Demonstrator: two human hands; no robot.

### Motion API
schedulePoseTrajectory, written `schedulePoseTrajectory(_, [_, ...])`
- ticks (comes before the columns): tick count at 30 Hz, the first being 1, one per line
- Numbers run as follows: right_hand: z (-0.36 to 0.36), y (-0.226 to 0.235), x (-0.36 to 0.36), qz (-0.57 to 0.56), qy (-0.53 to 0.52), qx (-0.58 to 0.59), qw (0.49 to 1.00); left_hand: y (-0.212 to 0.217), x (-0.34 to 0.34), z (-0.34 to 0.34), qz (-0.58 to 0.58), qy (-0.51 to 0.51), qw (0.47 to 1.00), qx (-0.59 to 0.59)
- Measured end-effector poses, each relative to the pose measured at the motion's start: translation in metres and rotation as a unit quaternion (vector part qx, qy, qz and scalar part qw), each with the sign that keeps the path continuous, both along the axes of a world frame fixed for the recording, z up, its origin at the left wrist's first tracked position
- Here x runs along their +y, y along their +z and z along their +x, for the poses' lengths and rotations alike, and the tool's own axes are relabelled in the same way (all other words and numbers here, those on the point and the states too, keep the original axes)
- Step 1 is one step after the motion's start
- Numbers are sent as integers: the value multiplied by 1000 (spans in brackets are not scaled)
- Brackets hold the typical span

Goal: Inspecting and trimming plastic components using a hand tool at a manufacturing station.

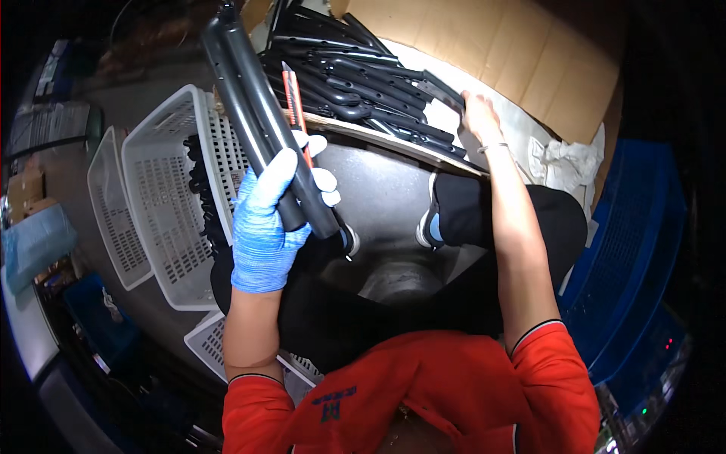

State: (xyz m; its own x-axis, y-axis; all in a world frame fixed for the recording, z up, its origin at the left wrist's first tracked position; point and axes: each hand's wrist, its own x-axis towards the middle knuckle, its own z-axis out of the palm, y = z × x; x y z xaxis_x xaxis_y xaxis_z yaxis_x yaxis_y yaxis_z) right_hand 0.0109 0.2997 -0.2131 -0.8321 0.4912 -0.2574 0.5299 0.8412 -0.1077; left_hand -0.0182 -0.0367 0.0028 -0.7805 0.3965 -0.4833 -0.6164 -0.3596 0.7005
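Two hands are at work, and each one is at a different dark part. At the upper right of the frame stands a big cardboard box [522, 53], and just left of it, at the top centre, lies a pile of black plastic parts [355, 68] on a flat board. On the left side of the frame you have white perforated baskets [162, 197], one beside the other, and in the larger one some dark pieces are lying. At the right edge a blue crate [643, 250] is seen.

Your left hand [268, 223], in a blue glove, is closed around a long black part [265, 113]. This part goes up from your fist, tilted to the upper left of the frame, so most of it is above the hand. A thin red tool [296, 106] lies along its right side, above your fingers.

Your right hand [480, 117], bare, with a thin bracelet on the wrist, reaches to the right end of the pile. Its fingers touch a black piece there; I cannot tell if they grip it.
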Motion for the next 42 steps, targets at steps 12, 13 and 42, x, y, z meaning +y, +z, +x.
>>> schedulePoseTrajectory(12, [-180, 35, -197, -71, 224, 189, 953, -11, 0, -2, -17, 8, 1000, -3])
schedulePoseTrajectory(13, [-184, 23, -197, -88, 218, 212, 949, -10, 4, -3, -32, 16, 999, -6])
schedulePoseTrajectory(42, [-6, -7, 6, -379, 68, 31, 922, -8, -3, -9, -8, 112, 992, -65])
